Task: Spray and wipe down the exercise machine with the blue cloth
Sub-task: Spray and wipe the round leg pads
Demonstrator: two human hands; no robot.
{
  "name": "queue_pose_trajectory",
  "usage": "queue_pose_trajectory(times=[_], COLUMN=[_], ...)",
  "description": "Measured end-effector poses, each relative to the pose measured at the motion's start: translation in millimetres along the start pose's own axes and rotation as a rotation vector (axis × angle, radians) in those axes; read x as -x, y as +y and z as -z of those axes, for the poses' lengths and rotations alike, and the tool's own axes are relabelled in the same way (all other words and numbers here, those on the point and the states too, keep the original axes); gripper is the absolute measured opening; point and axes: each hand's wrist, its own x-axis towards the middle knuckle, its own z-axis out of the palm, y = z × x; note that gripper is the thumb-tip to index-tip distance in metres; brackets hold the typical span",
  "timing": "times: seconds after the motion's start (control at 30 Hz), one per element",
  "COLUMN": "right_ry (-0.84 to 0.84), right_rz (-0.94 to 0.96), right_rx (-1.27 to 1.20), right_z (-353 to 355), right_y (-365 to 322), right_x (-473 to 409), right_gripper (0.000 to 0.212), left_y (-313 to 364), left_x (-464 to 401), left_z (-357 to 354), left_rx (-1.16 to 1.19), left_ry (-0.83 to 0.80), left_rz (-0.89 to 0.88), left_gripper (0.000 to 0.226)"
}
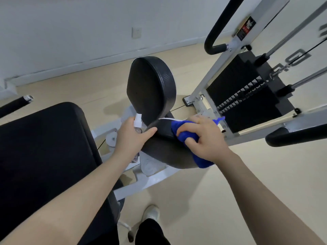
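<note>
The exercise machine has a white frame point(223, 71) and black pads. My right hand point(205, 137) presses a bunched blue cloth point(182, 130) onto the top of the lower black pad point(164, 152) at the centre. My left hand point(131, 134) holds a small clear spray bottle point(137, 121) with a white nozzle, its thumb resting on that same pad's left edge. A second black pad point(150, 89) stands tilted just behind the bottle.
A large black seat pad point(46, 152) fills the lower left. The black weight stack point(247, 96) and guide rods stand at the right, with black handles point(293, 137) nearby. My shoe point(151, 212) stands on the beige floor below. A white wall runs behind.
</note>
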Motion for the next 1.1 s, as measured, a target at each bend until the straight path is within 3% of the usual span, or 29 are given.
queue_pose_trajectory(times=[0.1, 0.17, 0.27, 0.43, 0.5, 0.63, 0.73, 0.87, 1.0, 1.1], right_ry=[-0.245, -0.32, -0.393, -0.563, -0.556, -0.521, -0.48, -0.478, -0.405, -0.332], right_rz=[0.047, -0.095, -0.413, -0.747, -0.808, -0.888, -0.862, -0.732, -0.605, -0.571], right_rx=[0.112, 0.091, -0.204, -0.45, -0.624, -0.811, -0.871, -0.717, -1.052, -1.122], right_z=[-4.9, -6.5, -9.4, -13.1, -11.2, -16.5, -24.1, -20.8, 1.9, -12.4], right_y=[-5.7, 9.0, 47.0, 94.1, 103.2, 119.0, 119.7, 110.5, 112.7, 117.6], right_x=[-25.5, -43.4, -52.9, -14.9, -3.7, 26.4, 40.6, 29.0, 13.3, 10.8], right_gripper=[0.035, 0.036, 0.028, 0.028, 0.029, 0.03, 0.03, 0.025, 0.034, 0.04], left_y=[3.7, 7.9, 14.7, 31.2, 43.1, 60.3, 67.0, 73.1, 69.9, 62.7], left_x=[1.4, 5.5, 3.3, 9.7, 18.1, 30.3, 30.8, 33.2, 32.2, 30.9], left_z=[-15.7, -30.5, -43.7, -58.8, -66.7, -79.6, -80.1, -83.7, -84.9, -85.1], left_rx=[0.144, 0.268, 0.335, 0.193, 0.096, -0.322, -0.31, -0.076, -0.033, 0.009], left_ry=[-0.194, -0.319, -0.396, -0.559, -0.648, -0.72, -0.728, -0.755, -0.673, -0.576], left_rz=[0.205, 0.269, 0.295, 0.227, 0.174, 0.007, 0.08, 0.189, 0.205, 0.221], left_gripper=[0.051, 0.053, 0.046, 0.061, 0.06, 0.084, 0.072, 0.051, 0.051, 0.057])
